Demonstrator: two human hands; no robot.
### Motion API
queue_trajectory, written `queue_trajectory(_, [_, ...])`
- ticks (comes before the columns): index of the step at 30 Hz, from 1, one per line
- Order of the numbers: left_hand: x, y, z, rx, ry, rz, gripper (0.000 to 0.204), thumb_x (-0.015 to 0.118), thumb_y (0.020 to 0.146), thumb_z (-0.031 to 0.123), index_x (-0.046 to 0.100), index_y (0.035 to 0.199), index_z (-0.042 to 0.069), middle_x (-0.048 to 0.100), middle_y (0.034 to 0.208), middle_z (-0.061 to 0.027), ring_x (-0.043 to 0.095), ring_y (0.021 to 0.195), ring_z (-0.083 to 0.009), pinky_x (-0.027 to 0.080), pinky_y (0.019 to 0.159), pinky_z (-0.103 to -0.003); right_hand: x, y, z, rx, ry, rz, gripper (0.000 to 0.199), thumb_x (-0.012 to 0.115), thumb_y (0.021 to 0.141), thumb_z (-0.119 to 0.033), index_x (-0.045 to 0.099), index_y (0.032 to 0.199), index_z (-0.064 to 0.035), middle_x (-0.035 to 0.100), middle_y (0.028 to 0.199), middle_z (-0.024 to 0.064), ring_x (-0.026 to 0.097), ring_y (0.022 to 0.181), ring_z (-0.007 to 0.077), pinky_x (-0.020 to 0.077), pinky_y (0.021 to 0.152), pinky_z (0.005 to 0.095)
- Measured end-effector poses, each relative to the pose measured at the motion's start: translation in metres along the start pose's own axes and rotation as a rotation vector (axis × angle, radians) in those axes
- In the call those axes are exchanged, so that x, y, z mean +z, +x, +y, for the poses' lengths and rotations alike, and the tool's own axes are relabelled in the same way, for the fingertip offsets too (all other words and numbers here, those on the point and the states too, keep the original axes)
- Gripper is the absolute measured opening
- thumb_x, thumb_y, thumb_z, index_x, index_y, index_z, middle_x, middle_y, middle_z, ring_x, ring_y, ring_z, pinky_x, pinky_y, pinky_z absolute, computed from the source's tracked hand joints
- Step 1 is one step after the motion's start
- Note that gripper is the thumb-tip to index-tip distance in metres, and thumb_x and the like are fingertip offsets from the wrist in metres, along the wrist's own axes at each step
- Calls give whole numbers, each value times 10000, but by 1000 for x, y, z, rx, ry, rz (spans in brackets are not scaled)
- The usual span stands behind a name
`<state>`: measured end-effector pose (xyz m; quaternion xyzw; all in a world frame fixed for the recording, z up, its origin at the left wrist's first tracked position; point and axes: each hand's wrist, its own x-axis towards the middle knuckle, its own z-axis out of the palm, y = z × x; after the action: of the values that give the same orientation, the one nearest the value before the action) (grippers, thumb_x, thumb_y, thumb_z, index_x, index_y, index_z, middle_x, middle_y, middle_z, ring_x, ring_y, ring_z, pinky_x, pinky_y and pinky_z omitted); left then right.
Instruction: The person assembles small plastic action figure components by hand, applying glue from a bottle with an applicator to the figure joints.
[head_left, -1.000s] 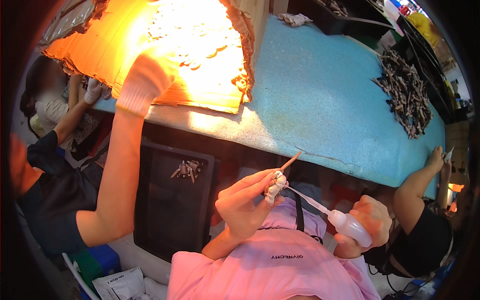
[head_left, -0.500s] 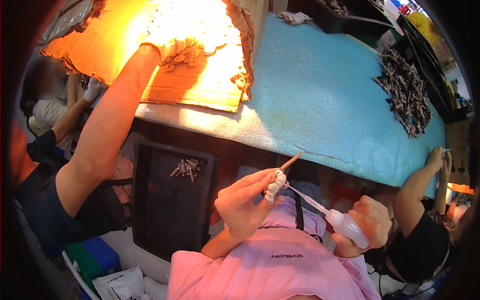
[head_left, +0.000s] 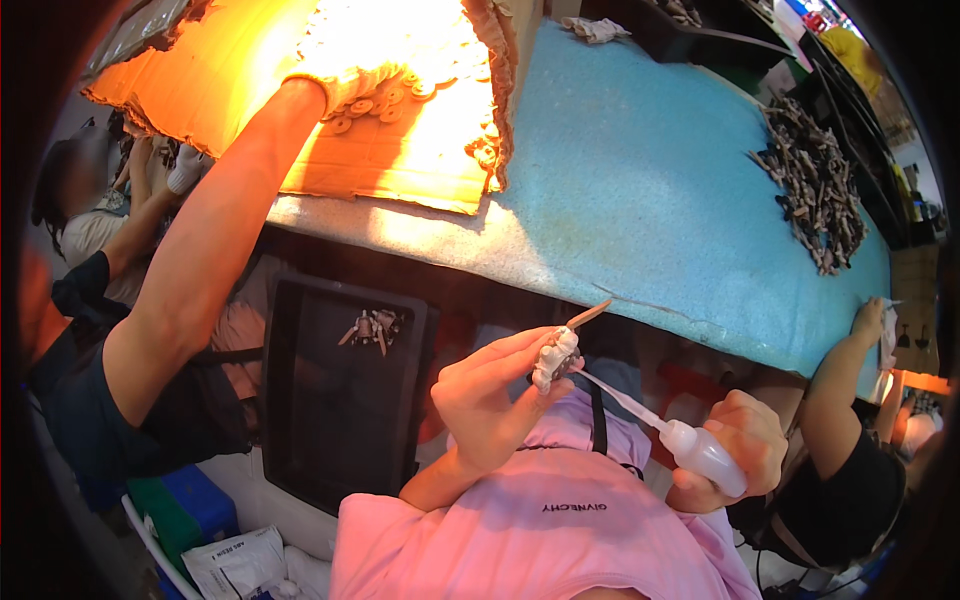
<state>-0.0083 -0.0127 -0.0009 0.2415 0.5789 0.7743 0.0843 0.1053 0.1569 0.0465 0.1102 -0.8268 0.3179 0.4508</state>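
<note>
My left hand (head_left: 490, 395) pinches a small whitish and grey figure part (head_left: 554, 362) between thumb and fingers, above my lap. A thin brown pointed piece (head_left: 590, 313) sticks out from its far side; I cannot tell its exact kind. My right hand (head_left: 742, 445) is wrapped round a translucent squeeze bottle (head_left: 706, 460), tilted with its long thin nozzle (head_left: 622, 399) pointing left. The nozzle's tip meets or nearly meets the right side of the part. Whether any liquid comes out is too small to see.
A blue-topped table (head_left: 640, 180) lies ahead, with a heap of small brownish pieces (head_left: 815, 190) at right. Under a bright lamp, a co-worker's arm (head_left: 225, 230) reaches into a cardboard box (head_left: 400, 190) of ring-shaped pieces. A black tray (head_left: 340, 420) at left holds several assembled parts (head_left: 372, 328).
The view has shifted slightly. My hands keep the part and the bottle nearly in place, the part turned a little. The co-worker's arm at left has moved slightly.
</note>
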Motion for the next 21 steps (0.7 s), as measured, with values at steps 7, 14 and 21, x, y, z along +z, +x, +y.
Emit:
queue_trajectory(7, [-2,-2,-3,-7,-97,-27,351,649,663,-117,605,1007,-67,594,1023,-224,639,826,-248,540,701,-308,10,0,3,-40,91,-13,407,789,566,-274,558,714,28,422,504,46,353,335,134,212,288,230])
queue_trajectory(14, [-2,-1,-3,-8,-101,-29,343,648,676,-111,599,1012,-70,590,1023,-233,636,833,-256,543,710,-314,5,3,-1,-35,15,-148,447,729,633,-347,539,751,40,438,489,63,396,359,170,298,334,264])
queue_trajectory(21, [-2,-2,-7,10,-118,-17,345,646,675,-115,601,1014,-66,590,1021,-234,635,835,-257,544,712,-317,8,8,-2,-45,8,-153,436,736,627,-332,533,741,37,430,482,55,394,352,171,297,326,261])
